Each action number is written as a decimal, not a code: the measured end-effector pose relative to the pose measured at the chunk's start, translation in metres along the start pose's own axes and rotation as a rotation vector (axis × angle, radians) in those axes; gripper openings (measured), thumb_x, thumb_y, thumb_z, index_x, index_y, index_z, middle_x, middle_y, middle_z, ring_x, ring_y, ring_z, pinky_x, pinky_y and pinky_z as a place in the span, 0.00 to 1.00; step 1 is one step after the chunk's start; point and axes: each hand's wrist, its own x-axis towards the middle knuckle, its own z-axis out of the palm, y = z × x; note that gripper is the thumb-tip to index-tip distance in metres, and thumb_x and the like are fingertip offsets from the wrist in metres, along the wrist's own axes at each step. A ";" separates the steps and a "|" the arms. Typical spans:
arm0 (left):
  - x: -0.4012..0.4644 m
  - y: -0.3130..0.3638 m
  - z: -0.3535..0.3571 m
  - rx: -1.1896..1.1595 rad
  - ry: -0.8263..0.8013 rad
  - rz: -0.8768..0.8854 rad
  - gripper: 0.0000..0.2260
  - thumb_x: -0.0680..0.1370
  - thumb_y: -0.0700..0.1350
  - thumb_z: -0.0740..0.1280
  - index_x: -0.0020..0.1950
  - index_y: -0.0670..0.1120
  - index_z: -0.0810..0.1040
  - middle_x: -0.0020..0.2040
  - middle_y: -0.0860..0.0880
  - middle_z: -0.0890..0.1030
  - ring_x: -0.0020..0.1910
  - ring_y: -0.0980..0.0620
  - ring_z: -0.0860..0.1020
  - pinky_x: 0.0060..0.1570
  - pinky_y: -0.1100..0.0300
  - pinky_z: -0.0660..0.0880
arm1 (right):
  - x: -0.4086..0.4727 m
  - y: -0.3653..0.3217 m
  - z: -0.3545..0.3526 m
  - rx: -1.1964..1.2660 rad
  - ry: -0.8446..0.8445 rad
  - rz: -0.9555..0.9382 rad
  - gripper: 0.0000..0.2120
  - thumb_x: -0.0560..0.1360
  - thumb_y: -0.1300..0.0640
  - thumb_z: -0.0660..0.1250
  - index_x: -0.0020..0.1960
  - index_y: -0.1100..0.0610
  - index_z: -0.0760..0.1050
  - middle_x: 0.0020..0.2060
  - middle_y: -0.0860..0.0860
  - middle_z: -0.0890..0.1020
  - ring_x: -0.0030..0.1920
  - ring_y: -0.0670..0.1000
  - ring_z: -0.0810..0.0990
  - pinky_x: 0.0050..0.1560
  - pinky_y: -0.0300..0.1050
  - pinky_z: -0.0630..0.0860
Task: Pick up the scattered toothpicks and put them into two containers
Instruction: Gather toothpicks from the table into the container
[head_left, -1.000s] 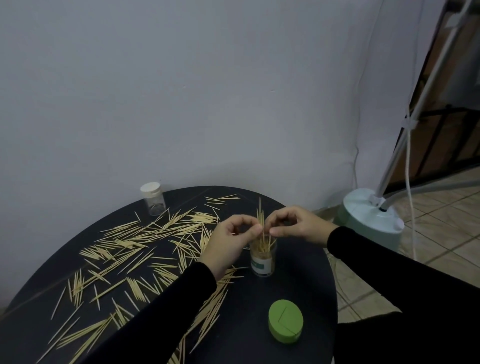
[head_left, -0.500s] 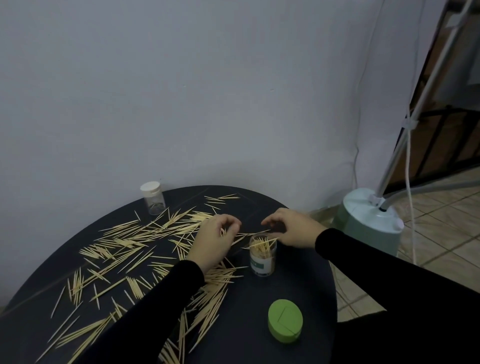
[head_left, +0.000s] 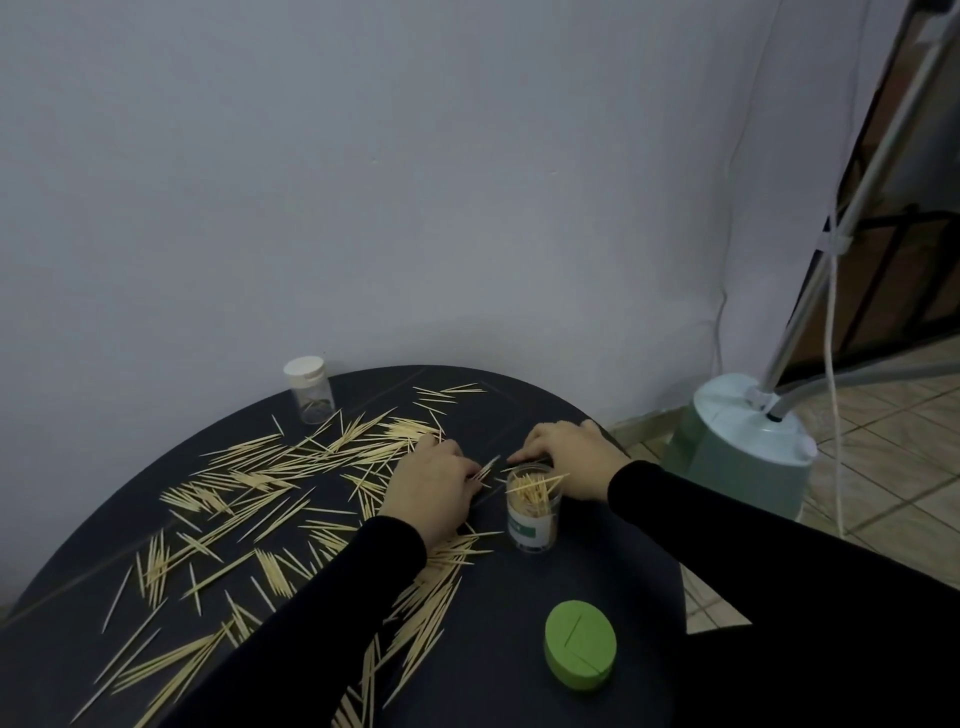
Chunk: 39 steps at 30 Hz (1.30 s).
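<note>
step: gathering more scattered toothpicks (head_left: 291, 467) off the black table (head_left: 597, 597), judging by both hands down on it
left hand (head_left: 431, 488): fingers curled, pinching a few picks at the tips
right hand (head_left: 566, 457): fingers down on the table behind the open jar (head_left: 533, 506); grip can't tell
jar: part-filled, between the hands
second jar (head_left: 309, 389): capped, far edge
next: lift pinch, align picks upright, drop into jar mouth
green lid (head_left: 580, 645): near edge

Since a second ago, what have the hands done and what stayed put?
Both hands came down from above the open jar, having let a bunch drop into it. The left hand now pinches toothpicks on the table; the right hand rests behind the jar. Jar, green lid and capped container stayed put.
</note>
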 end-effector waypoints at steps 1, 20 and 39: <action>0.000 0.000 -0.002 0.015 -0.002 0.000 0.15 0.81 0.54 0.59 0.65 0.54 0.76 0.59 0.53 0.76 0.57 0.53 0.68 0.57 0.57 0.70 | 0.000 0.001 0.000 0.031 0.022 0.002 0.13 0.79 0.49 0.63 0.61 0.43 0.78 0.61 0.44 0.76 0.61 0.48 0.72 0.62 0.51 0.61; -0.003 0.014 0.000 0.266 -0.059 -0.035 0.13 0.81 0.47 0.57 0.63 0.43 0.71 0.61 0.44 0.73 0.60 0.46 0.69 0.59 0.54 0.71 | -0.008 0.000 -0.001 -0.179 0.011 0.016 0.04 0.80 0.52 0.57 0.51 0.49 0.70 0.53 0.49 0.76 0.58 0.52 0.72 0.62 0.52 0.61; -0.006 0.017 -0.040 -1.005 0.245 -0.186 0.07 0.80 0.43 0.63 0.55 0.50 0.77 0.46 0.54 0.80 0.46 0.59 0.78 0.41 0.69 0.73 | -0.052 -0.007 -0.046 0.828 0.394 -0.091 0.09 0.78 0.58 0.65 0.45 0.45 0.76 0.43 0.41 0.80 0.44 0.33 0.77 0.48 0.25 0.70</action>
